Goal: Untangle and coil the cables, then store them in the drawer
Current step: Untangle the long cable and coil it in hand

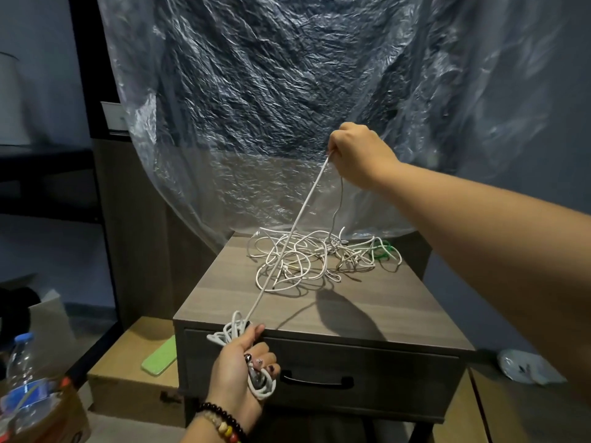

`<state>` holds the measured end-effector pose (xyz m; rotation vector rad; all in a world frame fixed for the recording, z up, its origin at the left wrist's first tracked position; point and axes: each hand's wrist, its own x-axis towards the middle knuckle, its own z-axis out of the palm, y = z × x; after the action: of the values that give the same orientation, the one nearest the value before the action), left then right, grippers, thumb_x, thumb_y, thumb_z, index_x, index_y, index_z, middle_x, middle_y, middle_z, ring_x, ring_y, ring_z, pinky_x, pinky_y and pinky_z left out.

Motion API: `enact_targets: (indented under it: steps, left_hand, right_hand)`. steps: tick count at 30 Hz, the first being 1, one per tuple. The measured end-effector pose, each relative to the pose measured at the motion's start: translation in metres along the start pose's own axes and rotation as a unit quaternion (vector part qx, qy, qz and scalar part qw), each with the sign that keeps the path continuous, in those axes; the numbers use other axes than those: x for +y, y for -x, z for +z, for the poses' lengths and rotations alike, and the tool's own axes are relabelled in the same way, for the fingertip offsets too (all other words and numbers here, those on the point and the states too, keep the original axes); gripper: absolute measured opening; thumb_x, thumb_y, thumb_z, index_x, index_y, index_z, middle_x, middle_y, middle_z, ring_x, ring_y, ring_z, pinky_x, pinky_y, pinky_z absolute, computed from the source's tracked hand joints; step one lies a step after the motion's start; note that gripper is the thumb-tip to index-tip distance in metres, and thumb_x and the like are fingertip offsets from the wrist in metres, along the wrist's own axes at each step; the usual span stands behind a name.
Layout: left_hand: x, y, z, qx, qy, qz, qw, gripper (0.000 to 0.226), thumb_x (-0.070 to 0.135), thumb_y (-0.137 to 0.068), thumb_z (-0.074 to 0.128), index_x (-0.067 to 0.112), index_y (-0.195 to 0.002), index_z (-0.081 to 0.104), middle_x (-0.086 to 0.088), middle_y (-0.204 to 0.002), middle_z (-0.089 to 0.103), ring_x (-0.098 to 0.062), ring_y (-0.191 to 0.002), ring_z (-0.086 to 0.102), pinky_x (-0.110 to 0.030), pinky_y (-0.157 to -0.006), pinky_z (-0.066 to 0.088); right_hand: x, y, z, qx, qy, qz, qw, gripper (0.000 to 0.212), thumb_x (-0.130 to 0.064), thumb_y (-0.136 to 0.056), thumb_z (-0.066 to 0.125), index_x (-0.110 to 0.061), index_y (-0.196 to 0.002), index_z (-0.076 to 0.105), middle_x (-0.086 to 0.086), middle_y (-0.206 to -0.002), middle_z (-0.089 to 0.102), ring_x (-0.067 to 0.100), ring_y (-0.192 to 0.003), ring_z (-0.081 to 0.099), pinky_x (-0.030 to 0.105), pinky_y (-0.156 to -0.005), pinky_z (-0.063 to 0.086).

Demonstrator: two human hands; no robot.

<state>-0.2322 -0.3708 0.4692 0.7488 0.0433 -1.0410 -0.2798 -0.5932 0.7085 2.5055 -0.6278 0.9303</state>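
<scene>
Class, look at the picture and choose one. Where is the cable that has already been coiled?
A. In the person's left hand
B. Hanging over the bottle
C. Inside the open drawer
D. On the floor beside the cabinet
A: the left hand grips the coiled white cable in front of the shut drawer, while the right hand pulls a strand taut from it.

Both hands (243, 362) (358, 151) hold a taut white cable (287, 241) above the tangle (319, 257).

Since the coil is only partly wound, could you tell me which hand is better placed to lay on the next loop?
Probably the right hand: it pinches the taut white cable, while the left hand grips the coil.
</scene>
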Motion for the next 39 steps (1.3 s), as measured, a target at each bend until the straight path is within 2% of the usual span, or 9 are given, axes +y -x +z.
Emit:
enact_targets:
  steps: [5, 8, 12, 15, 20, 25, 28, 34, 39]
  left_hand:
    - [0.001, 0.0, 0.001, -0.017, -0.012, -0.008, 1.0, 0.027, 0.028, -0.1, 0.042, 0.009, -0.089, 0.058, 0.004, -0.043, 0.028, -0.008, -0.03, 0.029, -0.019, -0.032, 0.029]
    - [0.0, -0.002, 0.001, -0.025, -0.008, -0.007, 1.0, 0.027, 0.027, -0.1, 0.041, 0.009, -0.088, 0.056, 0.005, -0.042, 0.025, -0.008, -0.029, 0.028, -0.018, -0.031, 0.028]
    - [0.0, -0.005, 0.001, -0.025, -0.006, -0.009, 1.0, 0.025, 0.025, -0.101, 0.04, 0.008, -0.093, 0.057, 0.005, -0.042, 0.024, -0.007, -0.028, 0.027, -0.018, -0.031, 0.028]
    - [0.0, -0.006, 0.0, -0.015, -0.019, -0.004, 1.0, 0.025, 0.025, -0.101, 0.04, 0.008, -0.1, 0.058, 0.004, -0.045, 0.025, -0.008, -0.03, 0.028, -0.02, -0.03, 0.029]
    - [-0.005, -0.003, -0.003, -0.003, -0.011, -0.003, 1.0, 0.025, 0.026, -0.102, 0.039, 0.008, -0.096, 0.056, 0.005, -0.041, 0.026, -0.008, -0.028, 0.028, -0.018, -0.031, 0.029]
    - [-0.001, 0.004, -0.003, -0.02, -0.015, 0.003, 1.0, 0.023, 0.027, -0.099, 0.044, 0.009, -0.094, 0.057, 0.005, -0.041, 0.028, -0.007, -0.029, 0.03, -0.019, -0.031, 0.03]
    - [0.0, 0.007, 0.001, -0.029, -0.018, 0.008, 0.999, 0.02, 0.025, -0.096, 0.049, 0.009, -0.093, 0.06, 0.006, -0.041, 0.03, -0.006, -0.029, 0.031, -0.019, -0.032, 0.031]
    - [-0.006, 0.006, 0.013, -0.065, -0.039, -0.01, 0.997, 0.021, 0.024, -0.095, 0.05, 0.007, -0.097, 0.061, 0.007, -0.041, 0.027, -0.005, -0.029, 0.029, -0.017, -0.032, 0.03]
    - [-0.005, 0.003, 0.021, -0.102, -0.08, -0.063, 0.99, 0.027, 0.028, -0.094, 0.05, 0.005, -0.102, 0.063, 0.009, -0.039, 0.025, -0.004, -0.028, 0.027, -0.017, -0.031, 0.028]
  right_hand:
    - [0.001, -0.009, -0.019, 0.001, 0.047, -0.029, 0.998, 0.014, -0.003, -0.086, 0.047, 0.002, -0.091, 0.059, 0.017, -0.1, 0.055, 0.04, -0.088, 0.057, 0.045, -0.072, 0.05]
    - [-0.002, -0.012, -0.028, 0.017, 0.091, -0.037, 0.995, 0.018, -0.006, -0.086, 0.049, 0.0, -0.098, 0.061, 0.017, -0.104, 0.057, 0.041, -0.088, 0.059, 0.038, -0.064, 0.041]
    - [-0.001, -0.017, -0.042, 0.026, 0.16, -0.089, 0.983, 0.02, -0.011, -0.088, 0.052, -0.003, -0.102, 0.063, 0.016, -0.102, 0.062, 0.042, -0.087, 0.063, 0.037, -0.063, 0.037]
    - [0.004, -0.015, -0.043, 0.03, 0.154, -0.073, 0.985, 0.02, -0.007, -0.087, 0.049, -0.004, -0.101, 0.063, 0.017, -0.099, 0.064, 0.041, -0.086, 0.063, 0.037, -0.062, 0.038]
    - [0.011, 0.014, -0.014, -0.031, 0.043, 0.034, 0.998, 0.021, -0.011, -0.087, 0.048, -0.004, -0.097, 0.065, 0.025, -0.098, 0.065, 0.042, -0.09, 0.062, 0.044, -0.074, 0.05]
    - [-0.001, 0.066, 0.003, -0.068, -0.122, 0.003, 0.99, 0.024, -0.014, -0.093, 0.06, 0.004, -0.078, 0.065, 0.021, -0.079, 0.068, 0.036, -0.075, 0.066, 0.045, -0.069, 0.053]
    - [-0.019, 0.108, 0.008, -0.062, -0.216, 0.006, 0.974, 0.019, -0.02, -0.088, 0.07, -0.001, -0.081, 0.07, 0.009, -0.072, 0.069, 0.026, -0.065, 0.064, 0.044, -0.064, 0.054]
    - [-0.055, 0.189, 0.017, -0.048, -0.345, -0.019, 0.937, 0.002, -0.011, -0.084, 0.071, -0.011, -0.085, 0.072, -0.007, -0.073, 0.067, 0.007, -0.066, 0.063, 0.027, -0.063, 0.053]
    - [-0.062, 0.227, 0.018, -0.102, -0.394, -0.039, 0.913, 0.011, -0.012, -0.086, 0.068, -0.014, -0.096, 0.071, -0.016, -0.086, 0.064, -0.002, -0.082, 0.061, 0.011, -0.068, 0.048]
